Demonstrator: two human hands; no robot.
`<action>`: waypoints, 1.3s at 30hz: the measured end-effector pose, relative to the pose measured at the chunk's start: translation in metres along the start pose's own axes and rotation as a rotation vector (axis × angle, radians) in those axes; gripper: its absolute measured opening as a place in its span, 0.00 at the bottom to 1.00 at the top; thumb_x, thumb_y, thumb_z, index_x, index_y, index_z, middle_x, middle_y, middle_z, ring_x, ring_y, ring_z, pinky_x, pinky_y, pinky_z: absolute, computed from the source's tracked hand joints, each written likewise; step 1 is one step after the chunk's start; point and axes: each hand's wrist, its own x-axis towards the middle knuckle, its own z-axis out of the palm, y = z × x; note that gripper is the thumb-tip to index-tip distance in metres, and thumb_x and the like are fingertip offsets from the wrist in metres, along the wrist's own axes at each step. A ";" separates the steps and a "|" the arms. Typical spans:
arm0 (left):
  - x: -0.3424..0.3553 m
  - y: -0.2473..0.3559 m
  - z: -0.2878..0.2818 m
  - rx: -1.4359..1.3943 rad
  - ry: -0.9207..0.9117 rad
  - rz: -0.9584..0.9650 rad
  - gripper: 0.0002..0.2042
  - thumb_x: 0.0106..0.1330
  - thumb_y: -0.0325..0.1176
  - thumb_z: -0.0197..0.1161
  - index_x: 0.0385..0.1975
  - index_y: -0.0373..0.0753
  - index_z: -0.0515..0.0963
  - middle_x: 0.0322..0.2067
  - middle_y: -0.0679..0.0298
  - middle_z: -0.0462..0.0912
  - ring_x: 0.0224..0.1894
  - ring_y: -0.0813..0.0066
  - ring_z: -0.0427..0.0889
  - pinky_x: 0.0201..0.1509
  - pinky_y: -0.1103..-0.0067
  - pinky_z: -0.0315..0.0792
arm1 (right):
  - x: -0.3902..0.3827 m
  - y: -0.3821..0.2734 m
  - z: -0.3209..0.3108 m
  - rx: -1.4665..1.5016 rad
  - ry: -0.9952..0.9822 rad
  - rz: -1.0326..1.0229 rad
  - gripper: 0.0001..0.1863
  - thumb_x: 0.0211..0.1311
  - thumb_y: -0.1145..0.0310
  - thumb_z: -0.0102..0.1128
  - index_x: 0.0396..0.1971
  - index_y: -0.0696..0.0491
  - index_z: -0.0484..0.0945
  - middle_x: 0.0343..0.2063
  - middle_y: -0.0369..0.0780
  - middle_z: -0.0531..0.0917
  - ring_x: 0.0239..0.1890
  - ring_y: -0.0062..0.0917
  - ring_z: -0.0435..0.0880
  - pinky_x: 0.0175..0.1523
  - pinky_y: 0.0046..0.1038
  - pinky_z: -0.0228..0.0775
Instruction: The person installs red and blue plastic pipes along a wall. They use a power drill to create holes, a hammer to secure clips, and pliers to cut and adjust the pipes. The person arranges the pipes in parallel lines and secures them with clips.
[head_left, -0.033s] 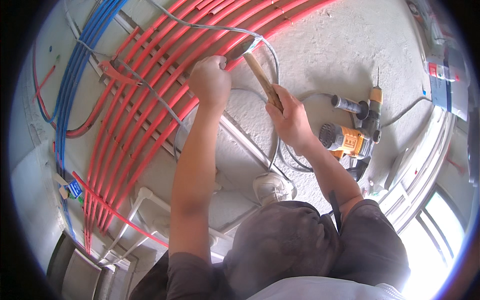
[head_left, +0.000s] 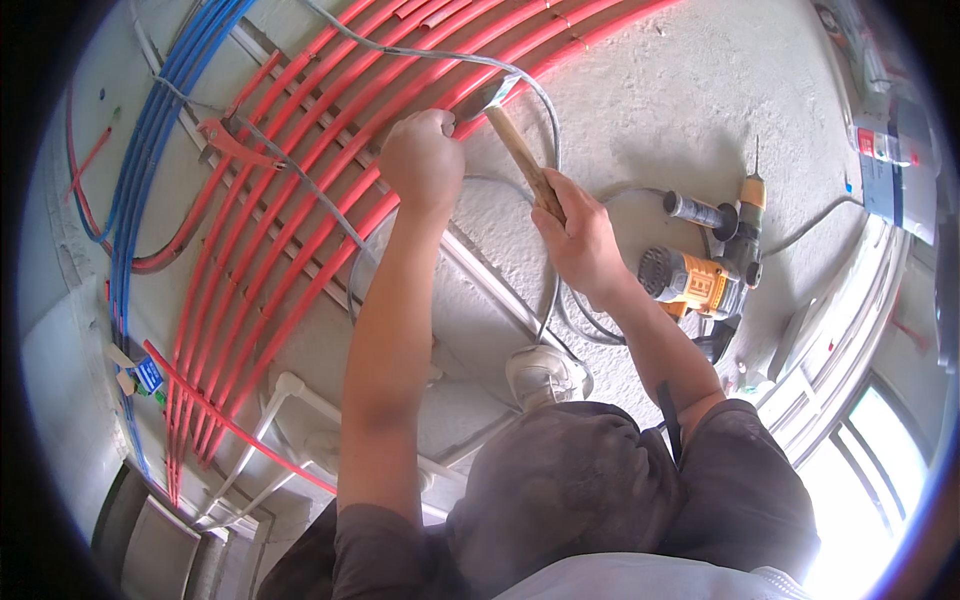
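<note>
My right hand (head_left: 582, 238) is closed round the wooden handle of a hammer (head_left: 520, 150). The hammer's metal head lies just over the red pipes, a little right of my left fist. My left hand (head_left: 422, 165) is a fist above the red pipes (head_left: 330, 255); whatever is inside its fingers is hidden. Those pipes run side by side in a long curve over the rough grey surface. A grey cable (head_left: 440, 52) crosses them and loops down past the hammer's handle.
An orange and black rotary hammer drill (head_left: 700, 280) with a long bit lies at the right. Blue pipes (head_left: 150, 150) run along the left, beside a red-handled pipe cutter (head_left: 235, 145). A white pipe fitting (head_left: 545, 375) rises near my head. White pipes (head_left: 270, 420) stand lower left.
</note>
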 end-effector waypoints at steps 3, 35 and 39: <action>0.004 0.003 -0.004 0.024 -0.060 -0.056 0.07 0.58 0.27 0.63 0.30 0.41 0.88 0.31 0.55 0.89 0.39 0.53 0.87 0.41 0.60 0.79 | 0.000 -0.003 0.002 -0.043 0.008 -0.079 0.26 0.67 0.72 0.61 0.64 0.56 0.71 0.46 0.54 0.82 0.47 0.54 0.83 0.51 0.46 0.76; -0.006 0.003 -0.011 -0.026 -0.077 -0.092 0.09 0.61 0.28 0.66 0.39 0.41 0.89 0.39 0.51 0.89 0.43 0.48 0.88 0.49 0.60 0.80 | -0.012 0.005 0.003 -0.178 -0.104 0.060 0.15 0.74 0.63 0.60 0.49 0.56 0.70 0.31 0.55 0.84 0.35 0.57 0.84 0.39 0.52 0.74; -0.002 0.000 -0.008 -0.067 -0.077 -0.105 0.09 0.60 0.28 0.67 0.39 0.40 0.89 0.38 0.51 0.89 0.42 0.48 0.87 0.48 0.59 0.79 | -0.002 0.013 0.015 -0.311 -0.093 -0.017 0.14 0.74 0.63 0.59 0.50 0.55 0.71 0.31 0.54 0.84 0.34 0.57 0.84 0.40 0.53 0.75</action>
